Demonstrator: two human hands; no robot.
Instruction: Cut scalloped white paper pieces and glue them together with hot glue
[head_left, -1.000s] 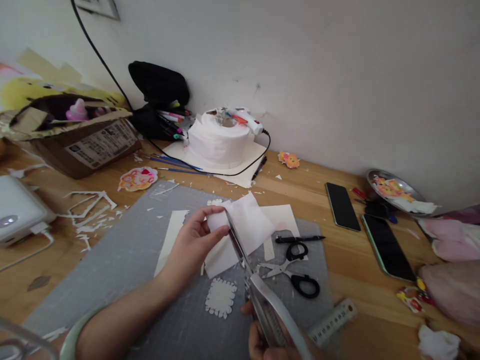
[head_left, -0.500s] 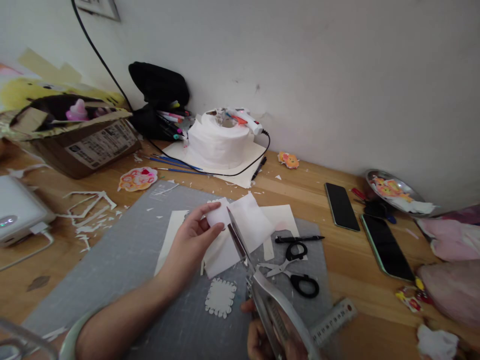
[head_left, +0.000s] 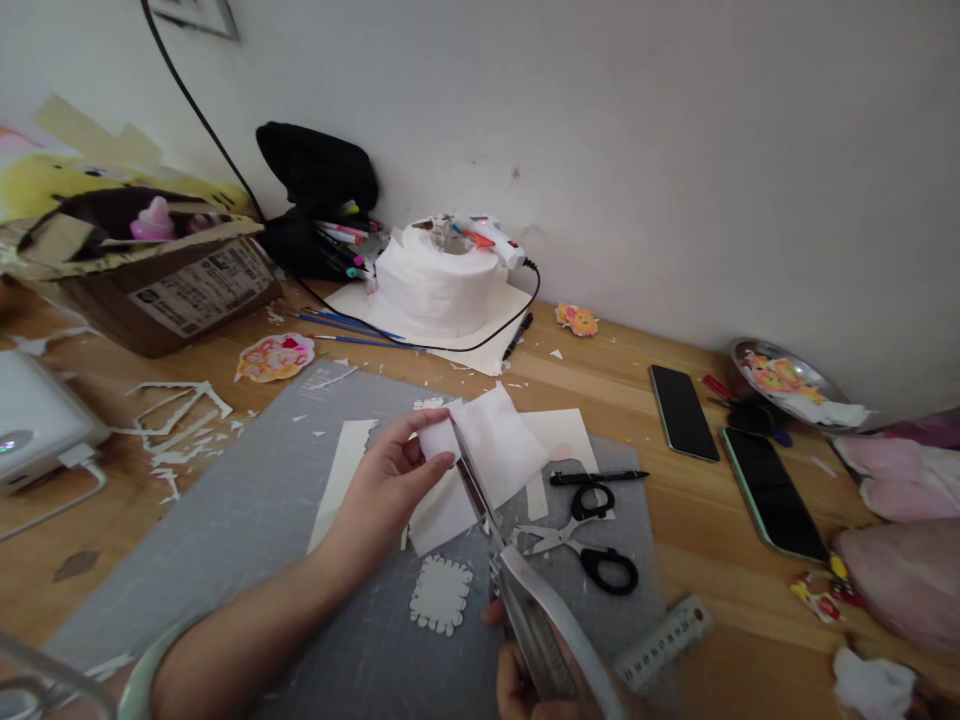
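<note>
My left hand (head_left: 390, 478) pinches a small white paper piece (head_left: 437, 440) between thumb and fingers, above the grey cutting mat (head_left: 247, 510). Silver metal scissors (head_left: 532, 610) are in my right hand (head_left: 517, 680), their blades along the right edge of that piece and nearly together. Under and behind the blades lie more white paper sheets (head_left: 499, 430). A small card with a scalloped edge (head_left: 441, 595) rests on the mat below. Black-handled scissors (head_left: 609, 572) lie spread to the right, under a black pen (head_left: 598, 478).
A metal ruler (head_left: 664, 640) lies at lower right, two phones (head_left: 684, 412) beyond it. At the back stand a white paper roll (head_left: 442, 290) with a glue gun (head_left: 499, 243) on top and a cardboard box (head_left: 150, 310). Paper scraps (head_left: 180, 425) litter the left side.
The scissor blades have closed from a wider gap along the paper's edge. My left hand and its paper have shifted only slightly.
</note>
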